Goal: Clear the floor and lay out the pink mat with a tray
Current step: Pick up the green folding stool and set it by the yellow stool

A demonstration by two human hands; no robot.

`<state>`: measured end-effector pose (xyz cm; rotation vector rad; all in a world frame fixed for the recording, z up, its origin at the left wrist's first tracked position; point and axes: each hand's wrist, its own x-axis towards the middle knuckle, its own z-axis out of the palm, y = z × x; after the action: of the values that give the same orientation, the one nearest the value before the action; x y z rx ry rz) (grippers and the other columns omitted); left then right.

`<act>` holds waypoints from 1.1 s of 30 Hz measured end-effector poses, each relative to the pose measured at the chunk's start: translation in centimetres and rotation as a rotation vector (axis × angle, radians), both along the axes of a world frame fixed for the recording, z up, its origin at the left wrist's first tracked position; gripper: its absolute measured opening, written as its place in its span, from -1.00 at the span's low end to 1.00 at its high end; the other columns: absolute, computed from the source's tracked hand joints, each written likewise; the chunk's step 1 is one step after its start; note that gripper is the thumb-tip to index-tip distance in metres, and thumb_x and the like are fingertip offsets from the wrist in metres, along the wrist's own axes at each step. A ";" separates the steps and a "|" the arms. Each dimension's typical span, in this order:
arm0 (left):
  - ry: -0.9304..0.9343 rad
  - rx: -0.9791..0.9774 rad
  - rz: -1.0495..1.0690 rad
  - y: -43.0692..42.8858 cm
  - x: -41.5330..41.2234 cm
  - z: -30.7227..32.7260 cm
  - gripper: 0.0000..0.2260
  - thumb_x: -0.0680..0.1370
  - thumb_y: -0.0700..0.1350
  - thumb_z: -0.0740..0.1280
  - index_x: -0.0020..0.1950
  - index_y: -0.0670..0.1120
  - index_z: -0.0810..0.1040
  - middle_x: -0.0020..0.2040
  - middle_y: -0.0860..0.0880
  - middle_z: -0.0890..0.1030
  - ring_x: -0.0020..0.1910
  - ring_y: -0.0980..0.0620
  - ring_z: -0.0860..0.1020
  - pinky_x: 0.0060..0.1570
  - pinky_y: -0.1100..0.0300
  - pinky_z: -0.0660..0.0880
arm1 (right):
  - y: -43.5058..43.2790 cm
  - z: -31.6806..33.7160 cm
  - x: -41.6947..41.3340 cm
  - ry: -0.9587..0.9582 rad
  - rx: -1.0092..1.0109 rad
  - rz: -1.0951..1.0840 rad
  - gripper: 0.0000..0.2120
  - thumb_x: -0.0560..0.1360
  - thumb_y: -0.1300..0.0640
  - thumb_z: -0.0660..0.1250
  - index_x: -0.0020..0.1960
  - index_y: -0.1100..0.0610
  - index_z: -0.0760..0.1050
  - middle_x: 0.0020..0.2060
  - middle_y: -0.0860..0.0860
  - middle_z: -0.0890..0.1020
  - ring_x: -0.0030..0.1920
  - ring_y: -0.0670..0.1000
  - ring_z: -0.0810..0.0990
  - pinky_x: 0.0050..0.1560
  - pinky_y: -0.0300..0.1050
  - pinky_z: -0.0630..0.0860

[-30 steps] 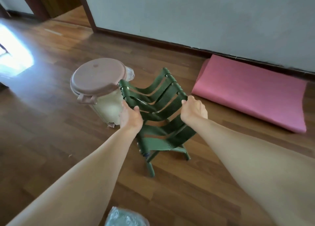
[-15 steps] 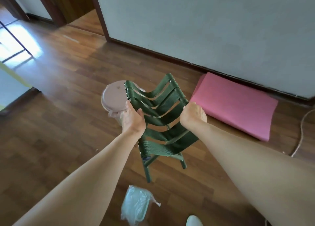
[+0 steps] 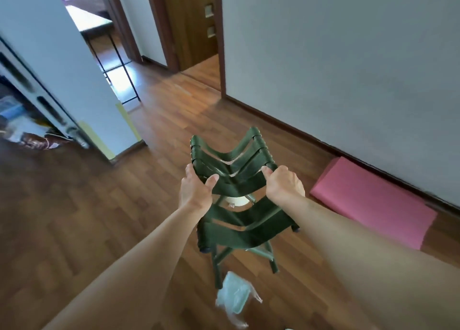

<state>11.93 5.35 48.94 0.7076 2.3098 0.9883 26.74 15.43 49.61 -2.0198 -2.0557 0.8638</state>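
Observation:
A stack of green folding stools [image 3: 236, 177] with strap seats hangs in the air in front of me, legs clear of the wooden floor. My left hand [image 3: 195, 189] grips the left edge of the top seat and my right hand [image 3: 283, 184] grips the right edge. The folded pink mat [image 3: 373, 202] lies on the floor by the right wall, to the right of the stools. No tray is in view.
A clear plastic bag [image 3: 235, 297] lies on the floor below the stools. A sliver of the pale lidded bin [image 3: 236, 200] shows through the straps. A white cabinet [image 3: 64, 63] stands at left, with open doorways [image 3: 199, 63] beyond and a grey wall at right.
The stools have risen off the floor in both hands. My view has lifted and turned left, so the bin is now hidden behind the stools and the doorways show.

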 end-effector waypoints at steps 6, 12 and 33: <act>-0.002 0.063 0.195 -7.5 -5.0 5.9 -0.57 0.55 0.00 0.31 0.37 -0.07 0.29 0.14 -0.06 0.55 0.04 -0.08 0.54 -0.01 0.05 0.54 | -5.2 4.6 -6.7 -0.019 0.024 0.484 -0.66 0.61 0.14 0.14 0.36 -0.03 0.37 0.00 0.09 0.56 -0.04 0.10 0.55 -0.05 -0.03 0.47; 0.043 0.056 0.426 -16.2 -8.4 9.8 -0.55 0.56 -0.01 0.29 0.39 -0.11 0.26 0.16 -0.11 0.51 0.10 -0.12 0.53 0.10 0.02 0.51 | -10.8 8.7 -13.5 -0.049 0.079 0.842 -0.59 0.62 0.16 0.07 0.45 -0.06 0.24 0.17 0.09 0.46 0.07 0.10 0.53 -0.07 -0.09 0.52; 0.182 -0.103 1.371 -61.9 0.3 13.5 -0.53 0.56 0.05 0.28 0.40 -0.07 0.24 0.09 -0.10 0.52 -0.04 -0.06 0.48 -0.11 0.07 0.43 | -55.1 14.8 -20.9 0.090 0.187 1.684 -0.70 0.55 -0.03 0.08 -0.13 0.14 0.47 -0.08 0.11 0.55 -0.13 0.15 0.53 -0.18 -0.11 0.41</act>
<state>12.26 -56.57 62.42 -1.0671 2.8691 1.2807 5.89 -39.70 64.42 0.2724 -3.2302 0.6961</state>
